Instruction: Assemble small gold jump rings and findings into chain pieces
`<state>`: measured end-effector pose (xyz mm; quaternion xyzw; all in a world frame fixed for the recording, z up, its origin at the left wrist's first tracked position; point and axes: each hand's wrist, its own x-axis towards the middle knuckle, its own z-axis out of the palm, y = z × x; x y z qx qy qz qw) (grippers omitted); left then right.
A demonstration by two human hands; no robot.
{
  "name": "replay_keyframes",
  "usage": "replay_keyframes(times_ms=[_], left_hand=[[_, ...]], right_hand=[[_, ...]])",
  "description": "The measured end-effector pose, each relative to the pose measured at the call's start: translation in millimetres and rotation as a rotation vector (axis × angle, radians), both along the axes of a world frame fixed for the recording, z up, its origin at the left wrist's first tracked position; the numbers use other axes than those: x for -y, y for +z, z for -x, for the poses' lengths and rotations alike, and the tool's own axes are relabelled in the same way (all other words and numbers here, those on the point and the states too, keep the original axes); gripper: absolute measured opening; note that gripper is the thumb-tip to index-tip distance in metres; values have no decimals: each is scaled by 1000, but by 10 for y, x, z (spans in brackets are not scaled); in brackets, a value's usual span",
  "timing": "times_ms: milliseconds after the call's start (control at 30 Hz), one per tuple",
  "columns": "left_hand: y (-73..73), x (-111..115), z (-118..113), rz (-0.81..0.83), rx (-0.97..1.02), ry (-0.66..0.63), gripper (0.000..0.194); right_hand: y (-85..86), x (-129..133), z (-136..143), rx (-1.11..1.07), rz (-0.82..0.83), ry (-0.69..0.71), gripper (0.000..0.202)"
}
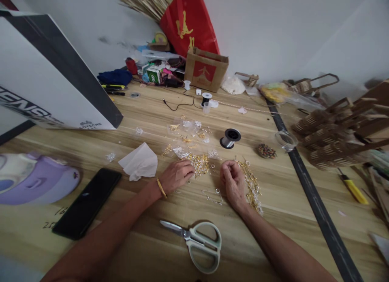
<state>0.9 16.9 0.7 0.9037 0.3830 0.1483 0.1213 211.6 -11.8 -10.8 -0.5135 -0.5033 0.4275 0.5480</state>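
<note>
My left hand (pixel 176 176) rests at the left edge of a pile of small gold and clear beads (pixel 200 164). Its fingers are drawn together and curled, the tips over the pile; what they may hold is too small to see. My right hand (pixel 233 184) is closed on the table, thumb against the fingers, and its content is hidden. Just right of it lies a heap of gold bead chains (pixel 253 184). Between the hands is a thin bracelet chain with a ring (pixel 214 197). White-handled scissors (pixel 197 241) lie nearer me, blades pointing left.
Behind the pile stands a wire spool (pixel 230 138). A dish of dark beads (pixel 266 151) is to the right. At left lie a white tissue (pixel 139 162) and a black phone (pixel 88 203), beneath a large box (pixel 57 71). Woven baskets (pixel 328 132) crowd the right.
</note>
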Motion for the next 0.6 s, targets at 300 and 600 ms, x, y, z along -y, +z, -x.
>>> replay_keyframes(times_ms=[300, 600], left_hand=[[-12, -8, 0, 6, 24, -7, 21], [19, 8, -7, 18, 80, 4, 19]], right_hand=[[12, -14, 12, -110, -3, -32, 25], [-10, 125, 30, 395, -254, 258, 12]])
